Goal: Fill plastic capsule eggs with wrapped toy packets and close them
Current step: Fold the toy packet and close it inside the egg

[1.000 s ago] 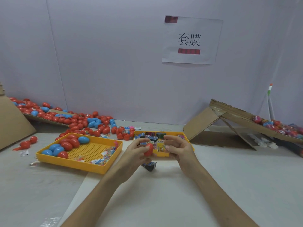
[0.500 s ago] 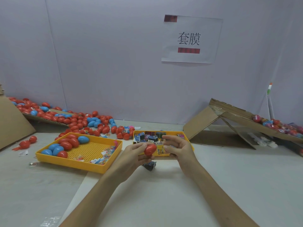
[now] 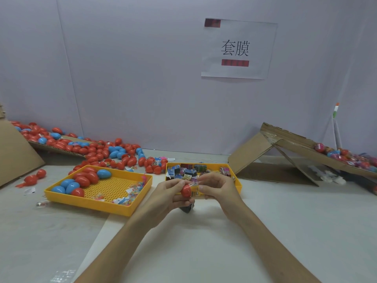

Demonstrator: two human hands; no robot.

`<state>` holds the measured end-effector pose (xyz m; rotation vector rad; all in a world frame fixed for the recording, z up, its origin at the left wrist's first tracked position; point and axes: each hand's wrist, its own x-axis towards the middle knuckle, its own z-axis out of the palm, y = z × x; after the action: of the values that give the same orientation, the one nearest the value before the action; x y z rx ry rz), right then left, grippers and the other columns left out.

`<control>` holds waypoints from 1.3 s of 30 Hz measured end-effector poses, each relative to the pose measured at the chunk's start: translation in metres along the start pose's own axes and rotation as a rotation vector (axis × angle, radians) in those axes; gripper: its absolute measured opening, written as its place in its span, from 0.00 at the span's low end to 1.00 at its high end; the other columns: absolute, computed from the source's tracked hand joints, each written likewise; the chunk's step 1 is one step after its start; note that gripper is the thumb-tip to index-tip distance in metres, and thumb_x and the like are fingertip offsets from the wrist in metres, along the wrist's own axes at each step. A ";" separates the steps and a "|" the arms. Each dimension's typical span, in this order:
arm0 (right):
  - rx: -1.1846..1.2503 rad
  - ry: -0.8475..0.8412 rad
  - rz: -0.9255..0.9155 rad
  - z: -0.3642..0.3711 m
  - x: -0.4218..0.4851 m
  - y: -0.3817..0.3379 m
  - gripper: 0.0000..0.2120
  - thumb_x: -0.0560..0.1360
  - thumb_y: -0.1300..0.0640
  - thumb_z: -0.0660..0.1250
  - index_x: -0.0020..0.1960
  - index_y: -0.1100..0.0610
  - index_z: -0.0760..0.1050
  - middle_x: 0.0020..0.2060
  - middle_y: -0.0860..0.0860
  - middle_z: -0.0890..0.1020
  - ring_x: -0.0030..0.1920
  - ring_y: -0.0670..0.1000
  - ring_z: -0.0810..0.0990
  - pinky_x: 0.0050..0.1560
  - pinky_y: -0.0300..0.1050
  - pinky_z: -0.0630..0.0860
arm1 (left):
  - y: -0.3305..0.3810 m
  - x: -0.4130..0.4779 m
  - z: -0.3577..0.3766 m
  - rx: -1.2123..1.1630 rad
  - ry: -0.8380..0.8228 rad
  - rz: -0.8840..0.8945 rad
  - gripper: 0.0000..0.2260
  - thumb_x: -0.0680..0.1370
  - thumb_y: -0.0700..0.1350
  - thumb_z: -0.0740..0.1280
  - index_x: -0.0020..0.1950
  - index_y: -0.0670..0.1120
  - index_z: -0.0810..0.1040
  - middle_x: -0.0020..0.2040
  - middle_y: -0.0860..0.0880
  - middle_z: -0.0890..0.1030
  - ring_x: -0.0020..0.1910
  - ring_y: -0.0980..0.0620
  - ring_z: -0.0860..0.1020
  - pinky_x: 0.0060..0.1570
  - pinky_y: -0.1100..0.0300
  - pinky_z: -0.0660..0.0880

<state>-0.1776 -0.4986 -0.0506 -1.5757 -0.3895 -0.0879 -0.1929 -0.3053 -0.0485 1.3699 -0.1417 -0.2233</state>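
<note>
My left hand (image 3: 168,196) grips a red capsule egg (image 3: 186,190) just above the table, in front of the small yellow tray (image 3: 237,185) of wrapped toy packets. My right hand (image 3: 217,187) pinches a clear-wrapped yellow packet (image 3: 194,186) against the egg's right side. Whether the egg is open or closed is hidden by my fingers. A dark packet (image 3: 186,209) lies on the table under my left hand.
A larger yellow tray (image 3: 98,204) at left holds red and blue eggs and loose wrappers. Many more eggs (image 3: 106,153) are heaped along the back left. A cardboard ramp (image 3: 293,152) with filled eggs rises at right. Brown cardboard (image 3: 14,158) leans at far left.
My hands have drawn closer together. The right hand now holds a yellow packet against the red egg, which sat alone in my left fingers half a second ago.
</note>
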 end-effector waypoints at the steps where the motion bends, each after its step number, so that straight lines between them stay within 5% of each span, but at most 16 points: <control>1: 0.001 0.006 -0.007 0.000 0.000 0.000 0.14 0.72 0.68 0.74 0.42 0.49 0.86 0.40 0.49 0.85 0.44 0.48 0.83 0.43 0.44 0.81 | 0.000 0.000 0.000 -0.005 0.002 -0.003 0.11 0.83 0.45 0.63 0.59 0.41 0.80 0.46 0.41 0.87 0.45 0.43 0.86 0.41 0.61 0.82; 20: -0.240 0.020 -0.170 0.009 0.001 0.002 0.12 0.71 0.63 0.78 0.39 0.45 0.84 0.40 0.46 0.85 0.36 0.47 0.81 0.40 0.40 0.75 | -0.002 -0.001 -0.001 -0.115 0.062 0.024 0.19 0.74 0.51 0.71 0.57 0.37 0.79 0.49 0.37 0.86 0.46 0.38 0.86 0.39 0.59 0.83; 25: -0.238 0.067 -0.179 0.008 0.002 0.003 0.10 0.71 0.63 0.78 0.39 0.48 0.84 0.37 0.47 0.85 0.35 0.46 0.80 0.36 0.38 0.73 | 0.003 -0.002 -0.002 -0.163 0.004 0.040 0.18 0.73 0.45 0.74 0.60 0.39 0.80 0.53 0.38 0.85 0.51 0.38 0.85 0.43 0.58 0.83; 30: -0.252 0.074 -0.195 0.008 0.002 0.004 0.10 0.71 0.63 0.78 0.39 0.49 0.83 0.36 0.46 0.84 0.34 0.45 0.80 0.36 0.37 0.73 | 0.002 -0.001 -0.002 -0.078 -0.018 0.070 0.15 0.75 0.37 0.74 0.61 0.42 0.81 0.51 0.43 0.86 0.53 0.41 0.85 0.49 0.56 0.83; 39: -0.280 0.067 -0.208 0.006 0.003 0.005 0.10 0.71 0.63 0.78 0.38 0.49 0.83 0.36 0.42 0.83 0.34 0.43 0.79 0.35 0.34 0.72 | -0.002 -0.001 -0.001 0.125 0.071 0.167 0.11 0.78 0.39 0.72 0.60 0.45 0.83 0.50 0.45 0.87 0.50 0.46 0.86 0.48 0.58 0.83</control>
<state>-0.1745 -0.4920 -0.0549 -1.7975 -0.5043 -0.3681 -0.1938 -0.3042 -0.0505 1.4795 -0.2124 -0.0268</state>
